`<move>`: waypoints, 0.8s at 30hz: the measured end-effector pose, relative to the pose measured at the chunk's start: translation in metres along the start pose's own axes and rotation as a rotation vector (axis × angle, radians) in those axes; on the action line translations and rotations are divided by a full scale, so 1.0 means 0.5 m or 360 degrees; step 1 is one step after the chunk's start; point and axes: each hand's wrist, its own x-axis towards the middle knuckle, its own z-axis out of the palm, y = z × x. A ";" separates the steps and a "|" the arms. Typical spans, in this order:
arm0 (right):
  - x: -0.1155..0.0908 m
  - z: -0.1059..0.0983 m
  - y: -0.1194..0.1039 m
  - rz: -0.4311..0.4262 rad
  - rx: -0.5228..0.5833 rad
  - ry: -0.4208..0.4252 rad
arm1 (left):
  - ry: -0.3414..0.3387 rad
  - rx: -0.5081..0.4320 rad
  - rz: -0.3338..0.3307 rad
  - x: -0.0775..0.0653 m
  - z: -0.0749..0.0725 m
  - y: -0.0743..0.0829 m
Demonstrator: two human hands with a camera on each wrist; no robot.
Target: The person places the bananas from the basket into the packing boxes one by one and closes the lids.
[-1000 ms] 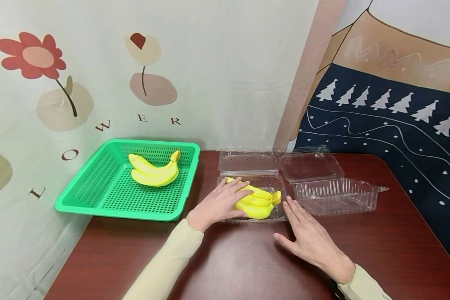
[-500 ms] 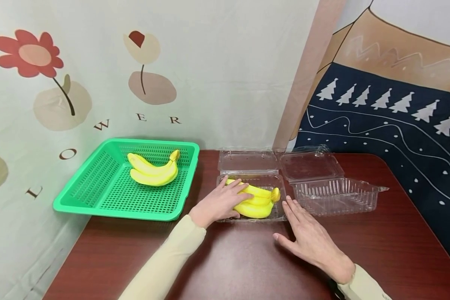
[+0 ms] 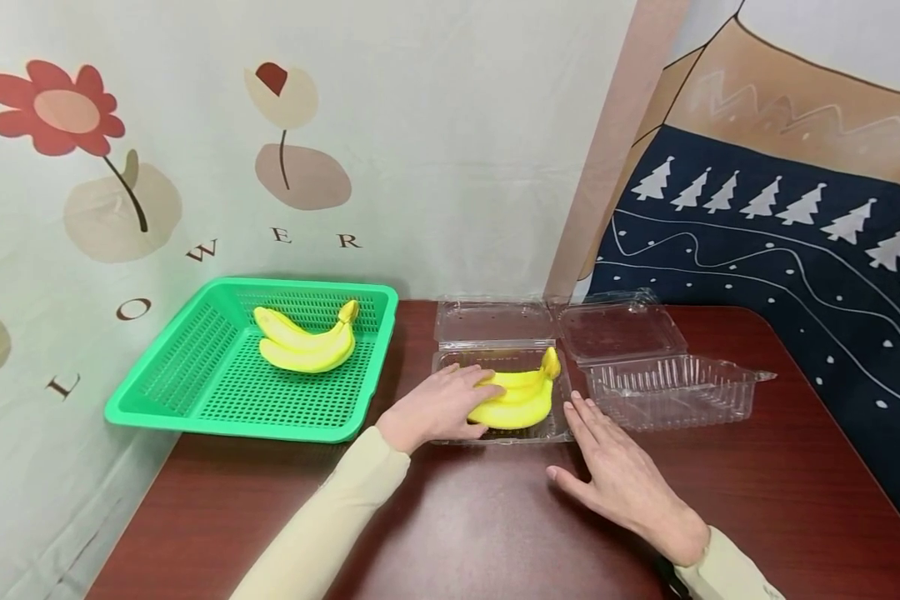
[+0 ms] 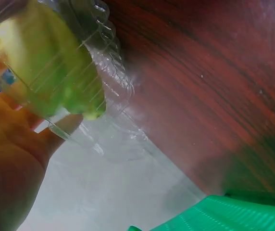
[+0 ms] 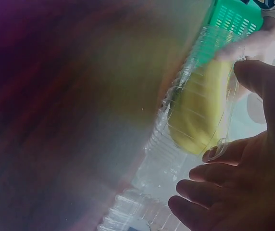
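Observation:
A bunch of yellow bananas lies in the left one of two clear plastic clamshell containers, its stem pointing up and to the right. My left hand reaches over the container's left side and grips the bunch at its tip end, covering that part. Through the clear wall, the left wrist view shows the bananas beside the hand. My right hand has its fingers extended, with the fingertips right at the container's right front corner. In the right wrist view its index fingertip meets the clear rim.
On the left stands a green plastic basket with another bunch of bananas inside. A second clear clamshell, lid raised, stands to the right. Printed cloth hangs behind the brown table.
The bunch in the container has turned, its stem swinging up and toward the back, with the left hand on it. My right hand stays at the container's corner.

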 end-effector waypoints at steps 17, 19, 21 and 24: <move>-0.002 0.002 0.004 -0.0010 -0.0004 0.0007 | 0.0160 -0.0756 -0.0073 -0.008 -0.003 -0.015; -0.001 0.002 0.003 -0.0009 -0.0002 0.0004 | 0.0165 -0.0803 -0.0092 -0.008 -0.003 -0.017; 0.000 0.001 0.003 -0.0005 0.0001 -0.0003 | 0.0172 -0.0836 -0.0104 -0.008 -0.002 -0.019; 0.000 0.000 0.002 0.0004 0.0005 -0.0016 | 0.0170 -0.0852 -0.0152 -0.009 -0.001 -0.020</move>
